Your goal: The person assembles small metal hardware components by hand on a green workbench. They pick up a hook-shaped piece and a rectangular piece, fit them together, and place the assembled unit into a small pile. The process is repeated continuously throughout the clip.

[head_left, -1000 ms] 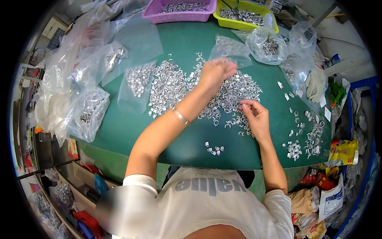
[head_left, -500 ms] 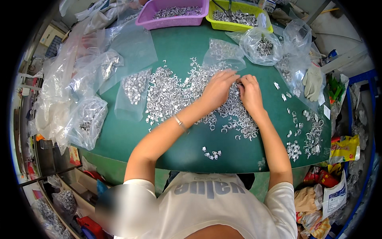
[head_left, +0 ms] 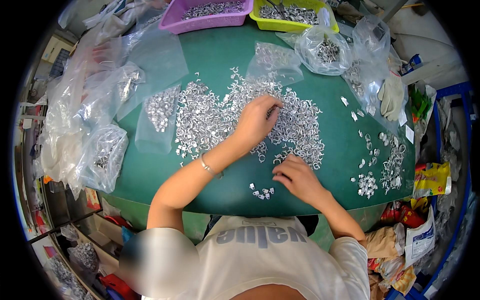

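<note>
A wide heap of small curved metal pieces (head_left: 304,135), silvery and C-shaped, covers the middle of the green table (head_left: 220,52). Over the heap's centre is my left hand (head_left: 256,121), its fingers curled and closed; whatever they hold is too small to name. My right hand (head_left: 299,179) is lower, by the heap's near edge, with thumb and fingers bent closely together. Nothing I can name shows in that grip. Just left of it, near the table's front edge, lies a small group of metal tabs (head_left: 262,193).
A purple basket (head_left: 205,22) and a yellow-green basket (head_left: 295,26), both with metal pieces, stand at the back. Clear plastic bags (head_left: 105,155) crowd the left side. At right are a glove (head_left: 392,100), loose metal rings (head_left: 393,162) and a small pile of tabs (head_left: 367,185).
My hands were together over the upper part of the heap and have parted. The right came down toward the table's front edge; the left moved slightly left and down.
</note>
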`<state>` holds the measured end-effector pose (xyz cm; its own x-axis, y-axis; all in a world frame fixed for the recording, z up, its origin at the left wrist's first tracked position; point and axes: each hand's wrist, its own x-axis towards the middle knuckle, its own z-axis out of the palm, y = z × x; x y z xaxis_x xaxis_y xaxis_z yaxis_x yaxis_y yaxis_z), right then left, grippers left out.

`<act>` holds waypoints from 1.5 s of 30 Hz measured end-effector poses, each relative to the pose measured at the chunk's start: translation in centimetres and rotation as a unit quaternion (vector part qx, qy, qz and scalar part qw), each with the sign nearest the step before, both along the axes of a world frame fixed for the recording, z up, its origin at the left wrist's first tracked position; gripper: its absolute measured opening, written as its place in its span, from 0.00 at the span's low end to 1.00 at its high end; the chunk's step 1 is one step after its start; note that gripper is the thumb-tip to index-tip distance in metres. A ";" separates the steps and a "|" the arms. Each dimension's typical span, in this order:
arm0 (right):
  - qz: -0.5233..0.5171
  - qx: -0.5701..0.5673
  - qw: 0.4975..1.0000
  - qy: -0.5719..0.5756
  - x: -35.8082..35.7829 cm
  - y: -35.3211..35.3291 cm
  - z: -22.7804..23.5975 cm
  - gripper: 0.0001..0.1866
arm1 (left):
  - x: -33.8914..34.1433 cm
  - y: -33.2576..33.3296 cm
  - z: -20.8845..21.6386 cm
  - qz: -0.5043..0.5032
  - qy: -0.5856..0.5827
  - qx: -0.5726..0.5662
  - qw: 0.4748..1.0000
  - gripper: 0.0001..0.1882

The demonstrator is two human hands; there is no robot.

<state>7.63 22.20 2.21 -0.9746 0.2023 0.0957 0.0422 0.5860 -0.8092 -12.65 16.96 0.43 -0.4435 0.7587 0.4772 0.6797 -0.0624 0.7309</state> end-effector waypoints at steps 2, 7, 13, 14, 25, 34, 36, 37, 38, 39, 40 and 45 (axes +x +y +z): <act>0.048 0.083 0.995 0.038 0.0 -0.2 -0.6 0.04 | 1.0 -1.5 1.5 0.006 -0.114 -0.078 0.990 0.12; -0.240 0.130 0.960 0.062 -2.4 4.0 0.6 0.07 | -0.2 -3.1 0.5 0.046 -0.027 -0.081 0.995 0.15; -0.202 0.268 0.941 0.030 -3.9 5.3 -0.5 0.05 | 0.0 -0.5 -0.7 -0.008 0.132 -0.050 0.990 0.15; -0.201 0.287 0.935 0.052 -3.7 5.2 -0.3 0.05 | 0.3 0.0 -0.6 -0.029 0.137 -0.060 0.988 0.15; -0.128 -0.071 0.989 0.005 -0.6 3.8 0.8 0.07 | -0.8 1.5 -1.3 -0.040 0.147 -0.070 0.986 0.10; -0.016 0.056 0.998 -0.001 -0.5 1.6 0.4 0.07 | 1.5 -2.7 2.0 -0.039 -0.295 -0.103 0.949 0.14; -0.132 0.068 0.988 0.048 -1.6 3.8 0.5 0.06 | 2.2 -4.0 3.4 -0.038 -0.200 -0.079 0.976 0.15; -0.213 0.093 0.969 0.084 -2.4 5.3 0.4 0.06 | 2.6 -4.4 4.1 -0.040 -0.152 -0.067 0.985 0.15; -0.239 0.149 0.956 0.080 -3.1 6.8 0.0 0.06 | 3.0 -4.7 4.4 -0.035 -0.144 -0.058 0.987 0.18; -0.267 0.207 0.938 0.074 -3.6 8.1 -0.5 0.07 | 3.5 -4.9 4.8 -0.033 -0.124 -0.059 0.990 0.19; -0.268 0.233 0.932 0.068 -3.9 8.6 -1.3 0.07 | 4.0 -5.1 5.1 -0.031 -0.104 -0.059 0.992 0.20; -0.239 0.301 0.923 0.021 -4.4 8.7 -1.3 0.06 | 4.5 -6.0 5.1 -0.047 0.020 -0.016 0.999 0.25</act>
<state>3.25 30.89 0.92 -0.7810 0.5058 0.3665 0.3883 0.8527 -0.3494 -8.19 10.95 5.56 -0.3507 0.8111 0.4682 0.6999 -0.1051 0.7064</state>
